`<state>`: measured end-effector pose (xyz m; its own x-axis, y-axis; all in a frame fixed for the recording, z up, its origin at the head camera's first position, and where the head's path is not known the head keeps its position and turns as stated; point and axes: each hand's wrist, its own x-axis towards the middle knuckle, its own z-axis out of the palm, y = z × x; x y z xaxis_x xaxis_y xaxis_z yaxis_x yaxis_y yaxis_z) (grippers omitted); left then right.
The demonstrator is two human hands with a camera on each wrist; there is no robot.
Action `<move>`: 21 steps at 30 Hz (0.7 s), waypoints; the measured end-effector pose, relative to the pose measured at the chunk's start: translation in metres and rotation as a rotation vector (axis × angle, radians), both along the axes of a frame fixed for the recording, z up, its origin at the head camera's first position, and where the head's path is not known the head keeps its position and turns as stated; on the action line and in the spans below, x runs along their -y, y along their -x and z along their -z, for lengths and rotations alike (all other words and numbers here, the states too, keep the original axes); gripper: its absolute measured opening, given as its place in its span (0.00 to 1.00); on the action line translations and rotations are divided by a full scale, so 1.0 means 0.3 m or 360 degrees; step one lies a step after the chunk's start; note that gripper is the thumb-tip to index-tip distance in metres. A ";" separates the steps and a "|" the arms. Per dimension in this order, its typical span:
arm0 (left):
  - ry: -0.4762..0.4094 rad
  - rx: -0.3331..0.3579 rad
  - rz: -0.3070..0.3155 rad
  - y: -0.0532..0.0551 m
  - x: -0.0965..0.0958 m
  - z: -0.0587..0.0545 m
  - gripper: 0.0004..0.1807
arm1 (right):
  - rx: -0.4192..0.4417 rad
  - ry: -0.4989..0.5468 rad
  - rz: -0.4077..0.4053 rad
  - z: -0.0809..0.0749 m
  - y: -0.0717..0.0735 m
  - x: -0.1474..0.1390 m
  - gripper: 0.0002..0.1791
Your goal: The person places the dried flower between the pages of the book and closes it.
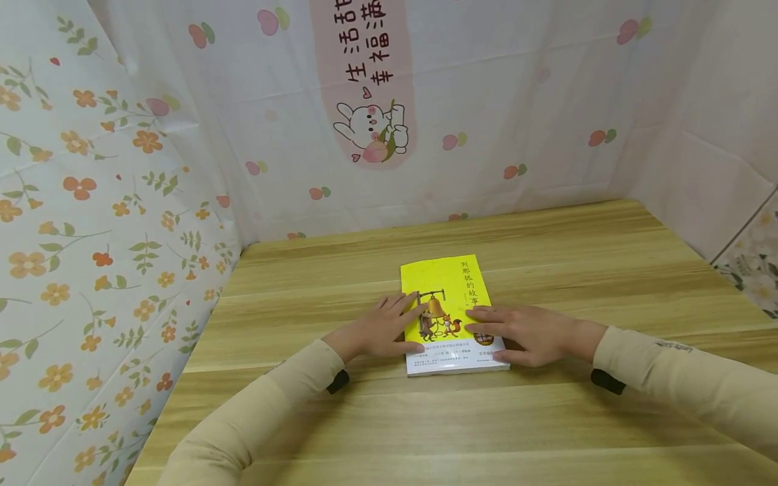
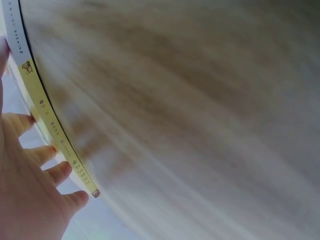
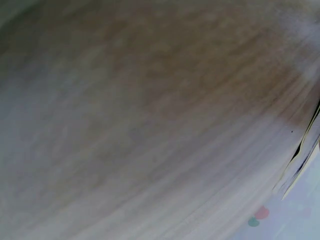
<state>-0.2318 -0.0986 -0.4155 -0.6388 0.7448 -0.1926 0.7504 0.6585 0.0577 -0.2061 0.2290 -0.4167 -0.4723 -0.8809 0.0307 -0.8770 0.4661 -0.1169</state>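
Observation:
A closed paperback book [image 1: 446, 277] with a yellow cover and a white lower band lies flat on the wooden table. Its cover shows a bell, two cartoon animals and Chinese characters. My left hand [image 1: 385, 329] rests over its left edge, fingers spread and fairly straight. From the other side, my right hand [image 1: 531, 334] lays its extended fingers on the cover's right edge. The left wrist view shows the yellow and white spine [image 2: 45, 105] with the left fingertips along it. At the border of the right wrist view, the book's page edges [image 3: 301, 159] appear, the right hand hidden.
The wood-grain table [image 1: 340, 432] stretches around the book. Behind it hangs a white cloth [image 1: 516, 81] printed with peaches and a rabbit, and a floral cloth [image 1: 109, 223] covers the left side. Dark wrist devices sit under both sleeves.

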 end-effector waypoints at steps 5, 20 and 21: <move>-0.0004 -0.0005 0.0007 -0.001 0.003 0.001 0.45 | -0.0014 0.0027 0.0011 -0.012 -0.005 0.007 0.32; -0.0159 0.0046 -0.0060 -0.009 0.042 -0.042 0.44 | -0.0086 0.0249 0.0212 -0.028 -0.002 -0.016 0.36; -0.0180 0.0034 -0.0078 -0.007 0.050 -0.044 0.44 | -0.0075 0.0252 0.0233 -0.032 0.001 -0.018 0.36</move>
